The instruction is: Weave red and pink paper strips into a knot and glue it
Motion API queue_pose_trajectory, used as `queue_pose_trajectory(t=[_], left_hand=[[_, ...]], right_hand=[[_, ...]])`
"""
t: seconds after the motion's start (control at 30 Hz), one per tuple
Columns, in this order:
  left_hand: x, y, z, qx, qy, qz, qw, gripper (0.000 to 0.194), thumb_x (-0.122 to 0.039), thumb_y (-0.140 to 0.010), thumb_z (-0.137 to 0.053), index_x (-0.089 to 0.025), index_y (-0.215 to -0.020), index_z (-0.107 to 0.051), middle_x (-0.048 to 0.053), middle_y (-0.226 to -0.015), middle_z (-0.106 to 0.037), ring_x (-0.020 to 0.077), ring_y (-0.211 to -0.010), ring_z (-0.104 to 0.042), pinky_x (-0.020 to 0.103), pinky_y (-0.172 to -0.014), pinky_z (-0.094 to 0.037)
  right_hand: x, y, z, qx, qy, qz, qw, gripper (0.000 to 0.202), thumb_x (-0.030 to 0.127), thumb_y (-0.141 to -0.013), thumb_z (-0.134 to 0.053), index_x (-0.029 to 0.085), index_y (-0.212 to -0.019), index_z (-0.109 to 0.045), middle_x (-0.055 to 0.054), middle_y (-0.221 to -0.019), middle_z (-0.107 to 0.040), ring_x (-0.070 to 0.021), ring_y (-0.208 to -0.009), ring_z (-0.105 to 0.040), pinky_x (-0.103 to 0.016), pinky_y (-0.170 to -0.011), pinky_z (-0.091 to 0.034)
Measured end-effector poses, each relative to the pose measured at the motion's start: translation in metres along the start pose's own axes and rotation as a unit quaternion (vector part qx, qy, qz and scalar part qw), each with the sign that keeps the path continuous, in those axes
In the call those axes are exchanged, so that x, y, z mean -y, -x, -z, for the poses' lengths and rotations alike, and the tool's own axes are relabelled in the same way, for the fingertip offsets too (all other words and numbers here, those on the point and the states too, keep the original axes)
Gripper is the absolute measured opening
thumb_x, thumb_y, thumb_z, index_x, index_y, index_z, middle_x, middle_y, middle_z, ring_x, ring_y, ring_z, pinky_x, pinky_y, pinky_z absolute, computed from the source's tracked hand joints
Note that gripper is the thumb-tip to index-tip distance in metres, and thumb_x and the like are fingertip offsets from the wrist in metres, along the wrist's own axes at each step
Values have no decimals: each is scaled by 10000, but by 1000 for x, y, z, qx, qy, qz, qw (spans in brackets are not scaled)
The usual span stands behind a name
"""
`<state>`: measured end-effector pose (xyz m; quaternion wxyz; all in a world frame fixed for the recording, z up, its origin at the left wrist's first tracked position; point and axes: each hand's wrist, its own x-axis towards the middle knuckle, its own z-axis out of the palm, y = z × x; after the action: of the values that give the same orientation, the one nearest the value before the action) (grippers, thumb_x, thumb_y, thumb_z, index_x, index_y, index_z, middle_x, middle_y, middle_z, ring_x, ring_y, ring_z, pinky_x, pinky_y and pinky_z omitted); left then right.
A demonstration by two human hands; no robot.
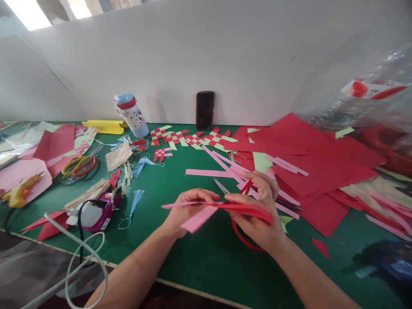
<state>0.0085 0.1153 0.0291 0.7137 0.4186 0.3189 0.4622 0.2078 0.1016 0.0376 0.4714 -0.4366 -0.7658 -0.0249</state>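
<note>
Pink paper strips [200, 219] and red paper strips [247, 209] meet between my hands, joined near the middle. My left hand [188, 206] pinches the pink side, fingers closed over the join. On the other side, my right hand [262, 214] is closed on the red strips. It also carries red-handled scissors [242, 238], their blades pointing away to the left and one handle loop hanging below the palm. Exactly how the strips interlace is partly hidden by my fingers. Loose pink strips [209, 173] lie just beyond my hands.
Red sheets [322, 161] pile up on the right. Woven red-and-green pieces [195, 139] line the back, near a phone [205, 110] and bottle [133, 116]. On the left lie scissors [79, 166], tassels [137, 201], a glue gun [21, 192], a purple device [101, 214] and a white cable [77, 257].
</note>
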Motion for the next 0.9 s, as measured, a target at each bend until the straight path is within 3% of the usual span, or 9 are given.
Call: queue_pose_trajectory(t=[0.23, 0.5, 0.6, 0.77, 0.9], left_hand=[[3, 1, 1, 36, -32, -38, 998, 142, -287, -715, -828, -175, -728, -742, 83, -1022, -693, 198, -932, -658, 307, -868, -506], [-3, 1, -8, -10, -11, 11, 1000, 329, -205, -631, -880, -175, -900, -693, 43, -845, -725, 150, -759, -670, 255, -724, -532], [-2, 1, -6, -1, -50, -21, 999, 243, -230, -670, -854, -162, -866, -727, 42, -814, -707, 159, -755, -656, 266, -730, -531], [0, 3, -3, -6, -97, -70, 993, 121, -261, -694, -837, -187, -751, -759, 69, -994, -672, 184, -839, -648, 301, -805, -528], [0, 4, 0, 14, -117, -109, 987, 160, -323, -742, -802, -184, -688, -745, 97, -1056, -646, 198, -870, -643, 319, -839, -509]], right_hand=[[0, 1, 1, 9, 0, 11, 1000, 73, 279, -812, -698, 306, -864, -741, -71, -1345, -456, -399, -1316, -336, -617, -1015, -410], [2, -1, -1, 18, -31, -12, 999, 86, 205, -796, -719, 287, -818, -706, -65, -1306, -508, -349, -1264, -426, -600, -997, -440], [3, -2, -1, 22, -53, -9, 998, 133, 171, -786, -721, 286, -848, -700, -61, -1283, -522, -329, -1251, -435, -584, -996, -446], [3, 0, 1, 18, -11, 28, 999, 118, 181, -785, -716, 289, -833, -704, -60, -1283, -472, -343, -1274, -363, -569, -1005, -417], [-1, 5, 1, 23, 3, 40, 999, 164, 182, -801, -702, 300, -915, -707, -57, -1319, -437, -349, -1303, -314, -546, -1010, -409]])
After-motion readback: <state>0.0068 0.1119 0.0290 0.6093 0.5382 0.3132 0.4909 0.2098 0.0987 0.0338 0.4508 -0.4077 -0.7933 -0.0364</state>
